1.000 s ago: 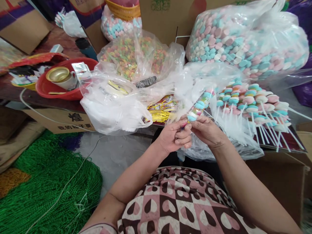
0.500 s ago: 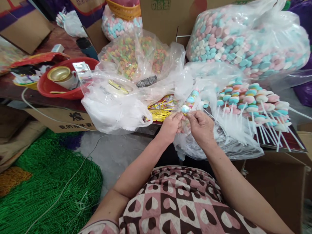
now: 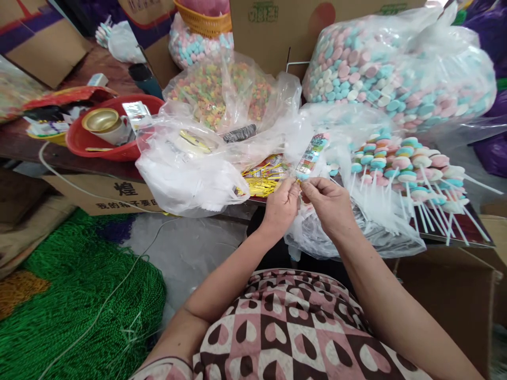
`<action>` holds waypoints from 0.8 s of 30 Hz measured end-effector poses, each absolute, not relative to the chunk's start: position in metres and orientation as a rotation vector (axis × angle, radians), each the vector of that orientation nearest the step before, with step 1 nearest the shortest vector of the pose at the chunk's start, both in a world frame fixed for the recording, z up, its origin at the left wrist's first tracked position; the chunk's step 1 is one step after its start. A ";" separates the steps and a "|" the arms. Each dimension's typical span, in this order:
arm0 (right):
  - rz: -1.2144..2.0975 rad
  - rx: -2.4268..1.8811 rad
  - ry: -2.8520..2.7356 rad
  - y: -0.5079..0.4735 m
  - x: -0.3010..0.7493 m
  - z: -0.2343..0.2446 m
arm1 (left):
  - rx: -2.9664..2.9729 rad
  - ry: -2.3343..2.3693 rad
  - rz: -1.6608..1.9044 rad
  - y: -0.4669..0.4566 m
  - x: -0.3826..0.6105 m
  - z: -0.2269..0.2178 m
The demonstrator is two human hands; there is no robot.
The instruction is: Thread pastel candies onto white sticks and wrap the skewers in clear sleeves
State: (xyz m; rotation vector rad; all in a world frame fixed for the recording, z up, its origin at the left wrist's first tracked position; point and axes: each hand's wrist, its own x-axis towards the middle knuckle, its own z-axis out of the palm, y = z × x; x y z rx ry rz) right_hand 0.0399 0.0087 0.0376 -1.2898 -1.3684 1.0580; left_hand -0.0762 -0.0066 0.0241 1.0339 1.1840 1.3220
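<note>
A marshmallow skewer in a printed clear wrapper (image 3: 311, 154) stands up from between my fingertips, its printed side with a barcode turned toward me. My left hand (image 3: 281, 207) is closed in a pinch at the wrapper's lower end. Pressed close beside it, my right hand (image 3: 329, 201) pinches the same gathered end with thumb and forefinger. A bit of yellow twist tie (image 3: 299, 182) shows between the two hands; the fingers hide the rest. Just left of my left hand lies a bundle of yellow twist ties (image 3: 259, 186) next to printed wrappers.
Unwrapped marshmallow skewers (image 3: 412, 163) lie at the right, sticks toward me. Behind them sits a large bag of marshmallows (image 3: 368, 74). A bag of gummy candy (image 3: 217, 89), a white plastic bag (image 3: 190, 184) and a red basin (image 3: 93, 150) are leftward. Green cords (image 3: 87, 279) heap below.
The wrapped skewer has turned, so its printed side now faces me instead of the marshmallows. Both hands stay pinched together at its lower end.
</note>
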 end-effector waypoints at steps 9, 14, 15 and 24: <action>0.862 -1.367 -1.551 -0.007 0.045 0.067 | 0.915 0.685 1.269 -0.004 -0.081 0.030; 0.649 -1.403 -1.723 -0.004 0.055 0.062 | 1.127 0.541 1.317 -0.004 -0.092 0.057; 0.633 -1.395 -1.713 -0.002 0.057 0.063 | 1.233 0.532 1.323 -0.007 -0.094 0.064; 0.622 -1.261 -1.628 -0.014 0.056 0.094 | 1.496 1.045 1.220 -0.017 -0.087 0.072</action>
